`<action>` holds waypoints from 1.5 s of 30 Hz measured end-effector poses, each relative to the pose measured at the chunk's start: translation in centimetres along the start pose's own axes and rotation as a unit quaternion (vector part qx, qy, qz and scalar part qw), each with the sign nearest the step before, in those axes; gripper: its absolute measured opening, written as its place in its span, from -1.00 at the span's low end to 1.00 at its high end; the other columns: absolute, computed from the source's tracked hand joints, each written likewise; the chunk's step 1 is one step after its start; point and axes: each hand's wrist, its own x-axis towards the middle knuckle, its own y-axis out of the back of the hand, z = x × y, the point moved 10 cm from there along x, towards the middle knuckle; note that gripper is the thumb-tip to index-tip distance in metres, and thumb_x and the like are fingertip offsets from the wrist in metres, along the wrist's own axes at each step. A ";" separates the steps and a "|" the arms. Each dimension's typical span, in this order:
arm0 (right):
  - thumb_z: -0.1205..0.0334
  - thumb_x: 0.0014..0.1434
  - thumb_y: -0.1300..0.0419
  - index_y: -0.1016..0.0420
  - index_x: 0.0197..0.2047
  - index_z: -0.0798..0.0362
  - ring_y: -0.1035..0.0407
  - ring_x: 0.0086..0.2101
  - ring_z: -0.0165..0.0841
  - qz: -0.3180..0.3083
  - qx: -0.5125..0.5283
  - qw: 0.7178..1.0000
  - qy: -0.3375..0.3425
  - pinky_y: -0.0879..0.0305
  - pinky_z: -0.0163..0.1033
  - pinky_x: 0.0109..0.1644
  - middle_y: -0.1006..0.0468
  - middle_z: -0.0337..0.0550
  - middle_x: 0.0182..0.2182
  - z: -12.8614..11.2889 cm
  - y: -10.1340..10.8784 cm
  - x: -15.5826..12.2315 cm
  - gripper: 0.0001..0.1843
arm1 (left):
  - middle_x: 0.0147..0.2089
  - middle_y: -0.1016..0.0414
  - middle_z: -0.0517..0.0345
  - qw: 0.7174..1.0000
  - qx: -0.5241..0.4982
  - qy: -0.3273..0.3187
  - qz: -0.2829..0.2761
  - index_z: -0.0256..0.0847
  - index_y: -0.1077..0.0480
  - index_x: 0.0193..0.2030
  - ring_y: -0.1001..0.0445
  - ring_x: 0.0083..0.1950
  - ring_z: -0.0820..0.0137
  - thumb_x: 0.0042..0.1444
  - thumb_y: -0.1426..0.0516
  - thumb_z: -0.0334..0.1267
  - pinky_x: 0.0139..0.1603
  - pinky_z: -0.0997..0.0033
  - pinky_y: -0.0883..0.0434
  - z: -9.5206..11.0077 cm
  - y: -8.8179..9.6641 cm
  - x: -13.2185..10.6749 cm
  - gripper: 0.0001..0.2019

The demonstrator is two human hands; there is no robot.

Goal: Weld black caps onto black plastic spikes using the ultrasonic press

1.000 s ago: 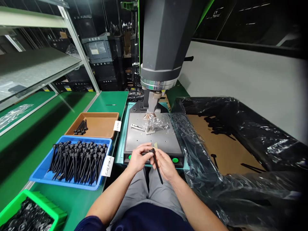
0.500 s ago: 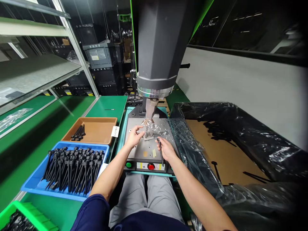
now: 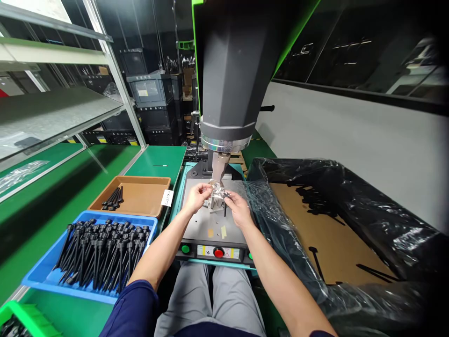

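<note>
My right hand (image 3: 239, 208) is closed around a slim black plastic rod (image 3: 225, 209), which points down just in front of the metal fixture (image 3: 214, 205). Crumpled clear plastic film (image 3: 217, 188) wraps the area below the tapered metal horn (image 3: 219, 167) of the press. At the left side of this film is my left hand (image 3: 198, 198), its thumb and forefinger pinched together on the film's edge. The film and fingers hide the rod's upper end. Both hands are above the grey machine plate (image 3: 196, 227).
A blue tray (image 3: 37, 280) full of black rods stands left, behind it a brown tray (image 3: 140, 187) with several. At right, a box lined with black plastic (image 3: 280, 224) holds more rods. Green button (image 3: 185, 249) and red button (image 3: 219, 252) line the machine's front.
My right hand has moved up and inward, bringing the rod to the fixture. My left hand's fingers, apart before, have closed at the film. The view has shifted slightly.
</note>
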 end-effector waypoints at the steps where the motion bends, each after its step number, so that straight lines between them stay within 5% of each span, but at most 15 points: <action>1: 0.07 -0.03 -0.37 -0.54 -0.12 0.00 -0.41 -0.11 -0.22 0.013 -0.020 0.999 0.023 -0.25 -0.03 0.12 -0.57 -0.10 -0.15 -0.4 0.1 0.4 -0.62 | -0.45 -0.45 0.17 1.000 -0.002 -0.003 0.000 -0.31 -0.46 -0.25 -0.37 -0.49 0.50 -0.13 -0.34 -0.12 -0.44 0.48 -0.32 0.2 -0.1 0.1 -0.64; 8: 0.06 0.04 -0.28 -0.54 -0.14 0.02 -0.29 0.08 -0.18 0.075 -0.087 0.989 0.099 -0.26 -0.06 0.11 -0.45 -0.02 0.04 -2.2 -0.8 2.3 -0.67 | -0.41 -0.47 0.15 0.998 -0.057 -0.018 -0.001 -0.32 -0.46 -0.21 -0.39 -0.45 0.48 -0.13 -0.32 -0.17 -0.43 0.46 -0.29 0.9 -0.7 1.4 -0.65; 22: 0.01 -0.09 -0.35 -0.52 -0.11 0.03 -0.41 -0.12 -0.21 -0.014 -0.058 0.998 -0.014 -0.24 -0.09 0.06 -0.58 -0.09 -0.14 0.7 -3.0 5.5 -0.52 | -0.49 -0.43 0.21 0.997 -0.070 -0.010 0.012 -0.29 -0.45 -0.26 -0.36 -0.49 0.50 -0.16 -0.33 -0.20 -0.45 0.47 -0.28 0.1 -0.1 2.2 -0.68; 26: -0.04 0.00 -0.28 -0.55 -0.12 0.00 -0.38 -0.02 -0.18 -0.032 -0.090 0.995 -0.002 -0.21 -0.09 0.11 -0.57 -0.11 -0.06 0.3 -2.8 5.5 -0.59 | -0.49 -0.44 0.20 0.998 -0.067 -0.006 0.009 -0.30 -0.45 -0.26 -0.37 -0.48 0.50 -0.17 -0.33 -0.19 -0.45 0.48 -0.28 -0.4 -0.1 2.0 -0.67; 36: -0.03 -0.09 -0.34 -0.57 -0.18 0.05 -0.43 -0.16 -0.20 0.000 -0.091 0.995 -0.033 -0.27 -0.09 0.02 -0.61 -0.11 -0.20 1.1 -2.3 5.7 -0.57 | -0.46 -0.46 0.17 0.999 -0.052 -0.006 0.002 -0.32 -0.45 -0.25 -0.38 -0.46 0.49 -0.13 -0.32 -0.18 -0.44 0.48 -0.28 -1.5 -0.2 2.0 -0.68; 45: -0.07 -0.06 -0.32 -0.47 0.05 -0.18 -0.37 0.05 -0.16 0.045 0.040 0.994 -0.092 -0.37 -0.06 -0.07 -0.47 -0.12 0.10 3.1 0.7 3.6 -0.44 | -0.48 -0.43 0.20 1.000 -0.003 -0.017 0.014 -0.30 -0.46 -0.26 -0.36 -0.48 0.50 -0.10 -0.27 -0.25 -0.45 0.50 -0.28 -0.7 -0.5 1.6 -0.75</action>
